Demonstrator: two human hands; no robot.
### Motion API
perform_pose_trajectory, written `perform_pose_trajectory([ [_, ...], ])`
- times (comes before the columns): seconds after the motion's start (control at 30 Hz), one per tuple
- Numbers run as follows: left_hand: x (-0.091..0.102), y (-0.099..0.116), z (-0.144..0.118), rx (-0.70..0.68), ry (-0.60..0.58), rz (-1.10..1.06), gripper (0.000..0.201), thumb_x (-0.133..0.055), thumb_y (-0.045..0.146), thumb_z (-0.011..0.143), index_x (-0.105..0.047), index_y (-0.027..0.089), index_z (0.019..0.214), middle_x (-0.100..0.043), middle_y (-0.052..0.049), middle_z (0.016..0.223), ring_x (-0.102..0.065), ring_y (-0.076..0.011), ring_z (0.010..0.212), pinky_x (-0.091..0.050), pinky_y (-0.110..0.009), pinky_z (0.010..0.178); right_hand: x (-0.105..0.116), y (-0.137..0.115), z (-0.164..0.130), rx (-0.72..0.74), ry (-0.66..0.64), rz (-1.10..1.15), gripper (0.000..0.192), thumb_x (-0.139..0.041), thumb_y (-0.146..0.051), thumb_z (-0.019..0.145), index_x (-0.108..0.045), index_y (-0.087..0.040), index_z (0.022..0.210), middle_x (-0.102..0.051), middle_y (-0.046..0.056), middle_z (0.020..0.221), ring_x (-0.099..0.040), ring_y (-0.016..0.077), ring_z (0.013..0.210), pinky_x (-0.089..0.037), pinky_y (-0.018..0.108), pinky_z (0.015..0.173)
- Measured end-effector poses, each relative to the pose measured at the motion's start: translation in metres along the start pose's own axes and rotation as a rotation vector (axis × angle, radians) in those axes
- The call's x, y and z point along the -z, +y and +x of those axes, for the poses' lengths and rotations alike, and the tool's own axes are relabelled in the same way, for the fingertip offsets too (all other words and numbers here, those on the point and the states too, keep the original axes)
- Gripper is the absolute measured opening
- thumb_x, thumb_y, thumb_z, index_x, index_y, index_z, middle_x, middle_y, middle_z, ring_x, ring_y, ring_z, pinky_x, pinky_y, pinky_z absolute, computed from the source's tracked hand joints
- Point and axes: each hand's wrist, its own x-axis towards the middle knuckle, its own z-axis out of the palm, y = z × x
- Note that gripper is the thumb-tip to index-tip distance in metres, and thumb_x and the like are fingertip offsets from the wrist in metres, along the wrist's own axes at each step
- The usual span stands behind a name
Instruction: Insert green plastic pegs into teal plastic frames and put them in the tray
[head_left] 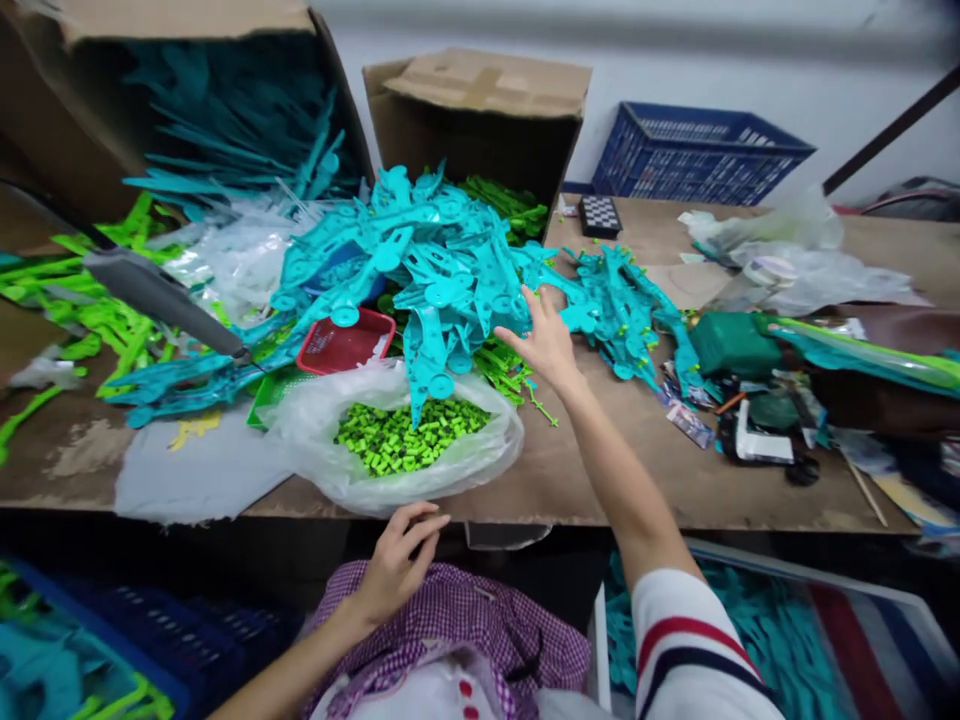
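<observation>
Reaching forward over the desk [600, 470], the right hand [546, 340] is stretching toward the heap of teal plastic parts [442, 270], its fingers spread apart and clamped on nothing, the fingertips touching or just short of the pieces at the heap's right edge. The heap is lying ahead and slightly to the left of that hand, and the flat, long pieces in it are pointing every way, many of them fanning out from the middle with round ends toward the person. The left hand [397, 565] is hanging back near the body, just below the desk's front edge, with fingers loosely curled and holding nothing that shows; it is sitting close to the clear bag of small green pieces [401, 435] but apart from it. So the right hand is far the nearer one to the teal heap. A second, smaller cluster of teal parts [626, 310] is lying just to the right of the outstretched hand. A red basket [345, 345] is resting between the heap and the bag, and a cardboard box [480, 110] is standing behind the heap.
</observation>
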Motion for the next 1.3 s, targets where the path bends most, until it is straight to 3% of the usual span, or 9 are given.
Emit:
perform_pose_trajectory([
  [0.1,0.002,-0.002,-0.004,-0.032,-0.003,-0.043,0.033,-0.053,0.013,0.090,-0.066,0.029,0.115,-0.066,-0.005,0.108,-0.067,-0.0162,0.099,-0.058,-0.030,0.087,-0.015,-0.017,0.004,-0.119,-0.022,0.110,0.060,-0.049,-0.057,0.089,-0.055,-0.016,0.133,-0.059,0.016,0.132,-0.055,0.0317,0.121,-0.044,0.049,0.102],
  [0.23,0.007,0.000,-0.012,0.065,0.066,-0.106,0.032,-0.052,0.012,0.091,-0.065,0.028,0.116,-0.066,-0.004,0.104,-0.067,-0.0156,0.097,-0.057,-0.030,0.086,0.017,-0.022,-0.017,-0.126,0.096,0.265,0.047,-0.044,-0.050,0.093,-0.060,-0.019,0.124,-0.067,0.010,0.117,-0.061,0.0265,0.109,-0.048,0.044,0.098],
  [0.43,0.005,0.038,0.047,0.146,-0.049,-0.351,0.041,-0.054,0.029,0.093,-0.050,0.024,0.133,-0.064,-0.009,0.116,-0.065,-0.0161,0.091,-0.056,-0.034,0.086,0.046,-0.065,-0.173,-0.197,0.319,0.076,0.052,-0.048,-0.039,0.093,-0.044,-0.028,0.143,-0.049,0.014,0.127,-0.052,0.0327,0.120,-0.047,0.049,0.097],
  [0.6,-0.073,0.088,0.116,-0.038,-0.439,-0.493,0.057,-0.048,0.037,0.095,-0.032,0.021,0.147,-0.050,-0.014,0.141,-0.051,-0.0258,0.127,-0.043,-0.043,0.106,0.033,-0.104,-0.305,-0.416,0.319,-0.140,0.068,-0.050,-0.033,0.091,-0.024,-0.032,0.154,-0.043,0.017,0.120,-0.053,0.0363,0.114,-0.052,0.052,0.088],
  [0.8,-0.158,0.079,0.127,0.052,-0.647,-0.389,0.039,-0.040,0.023,0.095,-0.048,0.016,0.133,-0.063,-0.013,0.124,-0.060,-0.0252,0.115,-0.046,-0.042,0.099,0.041,-0.110,-0.348,-0.522,0.047,0.021,0.068,-0.051,-0.043,0.091,-0.023,-0.041,0.152,-0.047,0.011,0.113,-0.058,0.0336,0.104,-0.055,0.050,0.083],
  [0.9,-0.134,0.064,0.130,-0.039,-0.684,-0.177,0.042,-0.045,0.023,0.094,-0.046,0.011,0.134,-0.057,-0.017,0.132,-0.055,-0.0272,0.122,-0.044,-0.042,0.101,0.039,-0.102,-0.340,-0.499,-0.036,0.101,0.066,-0.053,-0.048,0.090,-0.031,-0.035,0.151,-0.046,0.009,0.110,-0.060,0.0265,0.093,-0.056,0.047,0.082],
  [1.0,-0.073,0.051,0.129,-0.154,-0.471,-0.047,0.040,-0.047,0.029,0.096,-0.048,0.013,0.132,-0.053,-0.016,0.135,-0.051,-0.0250,0.126,-0.043,-0.038,0.102,0.027,-0.096,-0.320,-0.510,-0.096,0.200,0.062,-0.052,-0.053,0.089,-0.044,-0.026,0.145,-0.048,0.009,0.108,-0.061,0.0220,0.086,-0.055,0.043,0.084],
  [1.13,0.005,0.010,0.119,0.038,-0.273,0.190,0.030,-0.037,0.030,0.100,-0.061,0.015,0.111,-0.062,-0.010,0.109,-0.060,-0.0207,0.104,-0.047,-0.037,0.095,0.007,-0.097,-0.292,-0.489,-0.235,0.251,0.064,-0.047,-0.055,0.091,-0.048,-0.017,0.142,-0.058,0.011,0.099,-0.063,0.0235,0.080,-0.054,0.040,0.078],
  [1.3,0.017,-0.045,0.097,0.101,-0.476,0.560,0.044,-0.060,0.029,0.088,-0.054,0.023,0.132,-0.047,-0.015,0.138,-0.046,-0.0336,0.126,-0.043,-0.050,0.099,0.006,-0.106,-0.279,-0.470,-0.325,0.214,0.056,-0.044,-0.051,0.093,-0.053,-0.019,0.138,-0.066,0.004,0.070,-0.063,0.0247,0.066,-0.051,0.036,0.066],
])
